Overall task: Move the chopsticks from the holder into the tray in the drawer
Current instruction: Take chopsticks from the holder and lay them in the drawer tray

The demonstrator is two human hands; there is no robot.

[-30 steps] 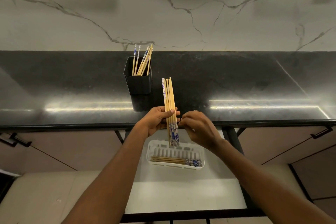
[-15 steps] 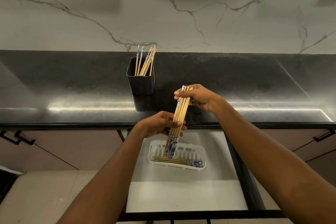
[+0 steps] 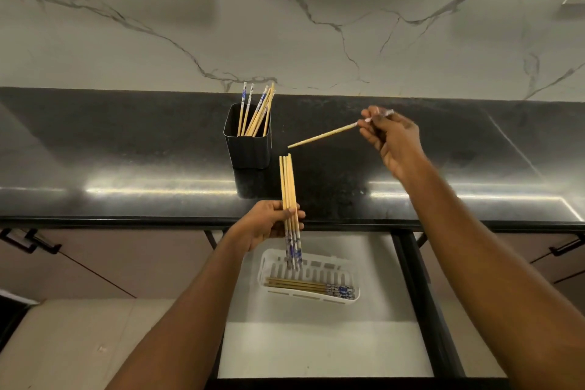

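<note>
From the head camera we see our left hand (image 3: pixel 269 225) curled round a bundle of chopsticks (image 3: pixel 288 187), held upright at the counter edge. Their blue patterned ends point down over the white tray (image 3: pixel 266 266) in the open drawer (image 3: pixel 316 348), where other chopsticks (image 3: pixel 304 285) lie flat along the near side. Our right hand (image 3: pixel 392 139) pinches a single chopstick (image 3: pixel 323 135) by its patterned end above the black counter (image 3: pixel 126 142), bare tip aimed left toward the black holder (image 3: pixel 248 142), which stands on the counter with leaning chopsticks (image 3: pixel 256 111) inside.
</note>
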